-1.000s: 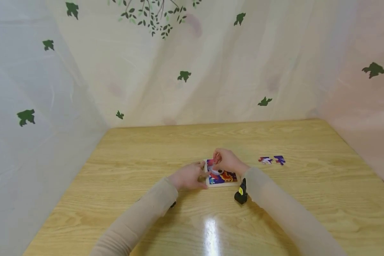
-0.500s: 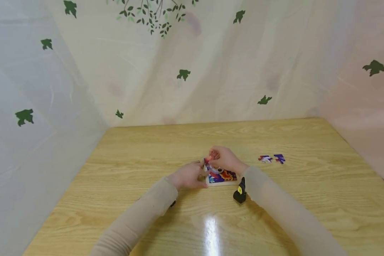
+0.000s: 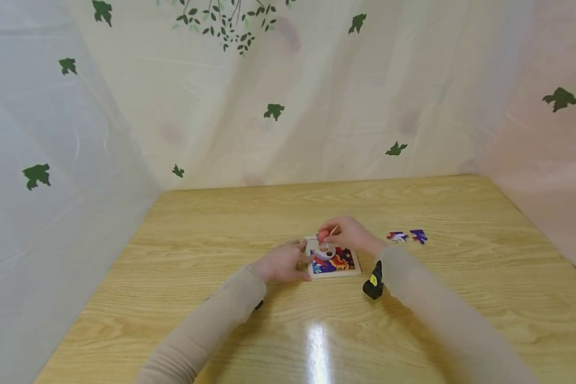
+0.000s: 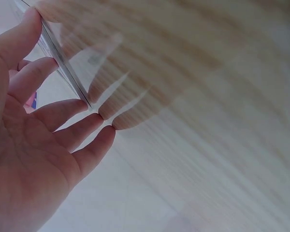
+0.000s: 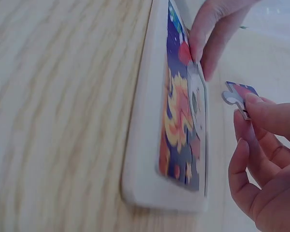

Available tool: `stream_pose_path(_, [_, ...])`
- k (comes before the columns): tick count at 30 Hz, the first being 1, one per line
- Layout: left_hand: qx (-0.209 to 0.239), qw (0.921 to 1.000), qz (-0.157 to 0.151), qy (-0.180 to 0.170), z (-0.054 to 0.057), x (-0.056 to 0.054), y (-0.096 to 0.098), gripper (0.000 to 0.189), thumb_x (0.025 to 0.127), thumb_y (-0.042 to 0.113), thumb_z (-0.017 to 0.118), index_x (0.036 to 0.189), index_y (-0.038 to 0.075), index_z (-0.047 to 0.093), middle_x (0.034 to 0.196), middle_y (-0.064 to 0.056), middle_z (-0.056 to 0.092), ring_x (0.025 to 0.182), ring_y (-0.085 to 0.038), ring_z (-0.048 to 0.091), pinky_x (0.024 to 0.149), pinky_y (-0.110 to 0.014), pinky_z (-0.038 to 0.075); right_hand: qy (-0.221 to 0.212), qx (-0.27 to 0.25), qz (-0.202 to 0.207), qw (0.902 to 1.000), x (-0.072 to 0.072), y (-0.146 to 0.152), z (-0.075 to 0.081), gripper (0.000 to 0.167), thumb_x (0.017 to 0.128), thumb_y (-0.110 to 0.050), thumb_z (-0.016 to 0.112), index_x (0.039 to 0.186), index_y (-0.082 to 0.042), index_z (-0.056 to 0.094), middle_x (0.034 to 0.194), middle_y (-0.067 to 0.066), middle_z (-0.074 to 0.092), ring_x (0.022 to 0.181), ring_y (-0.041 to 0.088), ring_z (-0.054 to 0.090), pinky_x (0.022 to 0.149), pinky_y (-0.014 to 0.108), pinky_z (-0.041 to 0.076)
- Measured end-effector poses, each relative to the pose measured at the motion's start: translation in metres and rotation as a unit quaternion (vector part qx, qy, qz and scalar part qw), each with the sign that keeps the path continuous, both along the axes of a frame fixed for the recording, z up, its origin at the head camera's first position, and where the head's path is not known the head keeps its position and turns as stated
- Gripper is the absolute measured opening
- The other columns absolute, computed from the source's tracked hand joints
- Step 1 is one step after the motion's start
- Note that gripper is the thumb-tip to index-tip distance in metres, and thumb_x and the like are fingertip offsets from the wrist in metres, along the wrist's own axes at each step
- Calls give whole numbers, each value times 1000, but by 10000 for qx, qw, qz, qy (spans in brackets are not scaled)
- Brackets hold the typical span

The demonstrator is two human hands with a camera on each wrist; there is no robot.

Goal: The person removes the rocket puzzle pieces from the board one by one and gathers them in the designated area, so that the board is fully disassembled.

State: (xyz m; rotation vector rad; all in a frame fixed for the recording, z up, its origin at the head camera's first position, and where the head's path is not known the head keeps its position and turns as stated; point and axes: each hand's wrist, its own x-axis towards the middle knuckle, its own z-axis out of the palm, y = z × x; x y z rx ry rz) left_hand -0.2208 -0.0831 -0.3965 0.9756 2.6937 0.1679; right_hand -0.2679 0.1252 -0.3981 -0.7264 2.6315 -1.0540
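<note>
A jigsaw puzzle tray (image 3: 343, 273) with a pale frame lies mid-table, its picture dark purple with orange flame shapes. Along its left side my left hand (image 3: 280, 263) holds it, thumb near the front corner and one finger over the picture. In the left wrist view, the fingertips (image 4: 94, 116) of that hand meet the tray edge and the tabletop. Above the tray's far side, my right hand (image 3: 349, 233) pinches a puzzle piece (image 5: 241, 92) between thumb and finger, apart from the tray. Pale backing shows at the tray's upper left.
Two loose puzzle pieces, a white-and-red one (image 3: 398, 237) and a purple one (image 3: 418, 236), lie right of the tray on the wooden table (image 3: 211, 224). A pale curtain (image 3: 211, 122) with green bird shapes stands behind. A black device (image 3: 373, 285) sits at my right wrist.
The right hand has lifted a puzzle piece out of the tray's upper left and moved a little right with it, uncovering pale backing. The left hand stays at the tray's left side.
</note>
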Motion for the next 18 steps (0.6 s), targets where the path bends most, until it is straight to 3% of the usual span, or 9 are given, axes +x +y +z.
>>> stream_pose_path(10, [-81, 9999, 73, -29, 3, 2, 1, 52, 88, 38, 66, 133, 15, 54, 150, -23, 29, 138, -36, 33, 113, -40, 29, -14, 48, -298, 9995, -3, 35, 9, 27, 90, -19, 66, 113, -6, 67, 110, 11, 66, 95, 23, 59, 82, 36, 51])
stream_pose_path(18, [-128, 9998, 125, -79, 1, 2, 1, 52, 88, 39, 64, 134, 17, 53, 151, -20, 27, 139, -35, 31, 114, -40, 28, 141, 188, -537, 9983, -6, 64, 12, 30, 91, -17, 64, 117, -2, 64, 113, 17, 65, 94, 27, 61, 75, 34, 52])
